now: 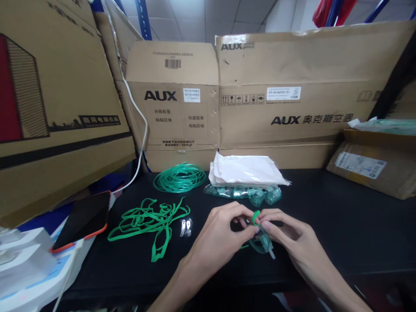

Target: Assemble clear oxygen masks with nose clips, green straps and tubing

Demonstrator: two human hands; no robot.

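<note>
Both my hands meet over the black table point(325, 216), pinching one small clear green mask point(260, 242). My left hand point(221, 234) grips its left side with curled fingers. My right hand point(282, 229) pinches a green elastic strap loop point(256, 215) at the mask's top. Just beyond lies a row of several more clear green masks point(247, 193). A pile of loose green elastic straps point(149, 221) lies to the left, with two small metal clips point(186, 227) beside it.
A coil of green tubing point(180, 177) and a stack of clear plastic bags point(243, 170) lie at the back. Cardboard AUX boxes point(292, 108) wall the table. A phone point(84, 221) in an orange case rests at left, another carton point(373, 164) at right.
</note>
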